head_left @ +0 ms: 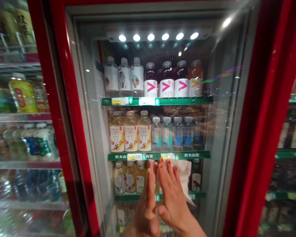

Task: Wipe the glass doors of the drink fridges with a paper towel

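Observation:
My right hand [171, 196] lies flat with its fingers stretched upward over a white tissue [186, 171], at the glass door [218, 131] of a red-framed drinks cooler. Part of the tissue sticks out to the right, its lower corner hanging; the rest is hidden behind the fingers. Close on its left, my left hand [146, 204] appears edge-on, fingers straight and pointing up, with nothing visible in it. Whether the left fingertips touch the glass I cannot tell. Behind the glass, tea bottles [130, 133] stand on the middle shelf, above the hands.
A green shelf edge [160, 156] with price tags runs across inside the cooler. Dark purple bottles [166, 80] fill part of the top shelf under several round lights. The red door frame [255, 131] borders the right side. Another drinks shelf [21, 164] stands at the left.

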Demonstrator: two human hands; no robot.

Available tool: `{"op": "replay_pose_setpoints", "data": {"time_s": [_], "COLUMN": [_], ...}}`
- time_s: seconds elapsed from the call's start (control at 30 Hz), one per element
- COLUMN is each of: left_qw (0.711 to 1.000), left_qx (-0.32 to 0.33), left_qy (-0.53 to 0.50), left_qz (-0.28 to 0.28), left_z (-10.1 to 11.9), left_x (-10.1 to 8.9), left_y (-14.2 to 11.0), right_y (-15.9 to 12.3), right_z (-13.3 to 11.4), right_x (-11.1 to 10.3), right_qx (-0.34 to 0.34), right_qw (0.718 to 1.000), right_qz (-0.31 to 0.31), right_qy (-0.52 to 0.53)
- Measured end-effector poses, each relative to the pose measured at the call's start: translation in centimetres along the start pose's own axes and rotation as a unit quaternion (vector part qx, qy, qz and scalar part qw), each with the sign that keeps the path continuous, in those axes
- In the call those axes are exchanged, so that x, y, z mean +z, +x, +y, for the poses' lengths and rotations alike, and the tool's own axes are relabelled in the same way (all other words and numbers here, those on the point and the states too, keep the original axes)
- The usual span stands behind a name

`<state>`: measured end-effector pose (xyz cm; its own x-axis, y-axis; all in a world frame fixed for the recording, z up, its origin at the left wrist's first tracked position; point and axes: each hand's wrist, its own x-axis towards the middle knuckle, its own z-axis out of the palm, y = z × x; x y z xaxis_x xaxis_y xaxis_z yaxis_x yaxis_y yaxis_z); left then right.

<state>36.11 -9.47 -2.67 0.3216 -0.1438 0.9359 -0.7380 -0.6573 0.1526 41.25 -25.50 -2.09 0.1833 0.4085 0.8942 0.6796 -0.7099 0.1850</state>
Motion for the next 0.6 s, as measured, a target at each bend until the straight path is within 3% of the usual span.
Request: {"op": "replay_pose_setpoints", "data": {"time_s": [0.07, 0.13, 0.2, 0.23, 0.27, 0.3, 0.37, 0.4, 0.43, 0.47, 0.5, 0.57, 0.6], "left_qw": [0.999, 0.984, 0.957, 0.944, 0.934, 0.926, 0.918, 0.916, 0.917, 0.917, 0.917, 0.917, 0.917], "left_qx": [0.010, -0.022, -0.049, -0.054, -0.053, -0.050, -0.039, -0.034, -0.029, -0.027, -0.025, -0.022, -0.023], "left_qy": [0.041, 0.157, 0.263, 0.301, 0.329, 0.349, 0.372, 0.376, 0.377, 0.376, 0.375, 0.372, 0.372], "left_qz": [0.034, 0.079, 0.112, 0.123, 0.130, 0.131, 0.132, 0.132, 0.131, 0.130, 0.131, 0.140, 0.144], "left_z": [-1.4, -3.0, -4.6, -5.3, -6.0, -6.6, -7.4, -7.7, -7.8, -7.9, -7.9, -7.9, -8.0], "left_x": [-3.3, -5.7, -6.7, -6.7, -6.4, -6.0, -5.1, -4.8, -4.6, -4.5, -4.5, -4.6, -4.6], "left_y": [-0.3, -0.3, -0.2, -0.2, -0.2, -0.2, -0.2, -0.3, -0.4, -0.4, -0.5, -0.6, -0.7], "right_y": [1.4, 2.5, 3.3, 3.5, 3.4, 3.2, 2.1, 1.3, 0.6, 0.0, -0.4, -0.4, -0.1], "right_z": [2.6, 4.9, 5.3, 4.6, 3.3, 1.8, -0.5, -0.8, -0.4, 0.6, 1.9, 4.0, 4.3], "right_x": [-1.1, -2.0, -1.9, -1.3, -0.6, 0.3, 1.7, 2.1, 2.0, 1.7, 1.2, 0.2, 0.1], "right_qx": [0.024, 0.122, 0.244, 0.271, 0.257, 0.198, 0.002, -0.076, -0.103, -0.068, 0.019, 0.230, 0.294], "right_qw": [0.994, 0.976, 0.943, 0.932, 0.937, 0.955, 0.986, 0.984, 0.981, 0.980, 0.978, 0.940, 0.919], "right_qz": [0.024, 0.087, 0.165, 0.189, 0.189, 0.169, 0.086, 0.051, 0.040, 0.052, 0.084, 0.163, 0.189], "right_qy": [-0.108, -0.160, -0.155, -0.148, -0.145, -0.143, -0.145, -0.151, -0.162, -0.177, -0.191, -0.194, -0.185]}}
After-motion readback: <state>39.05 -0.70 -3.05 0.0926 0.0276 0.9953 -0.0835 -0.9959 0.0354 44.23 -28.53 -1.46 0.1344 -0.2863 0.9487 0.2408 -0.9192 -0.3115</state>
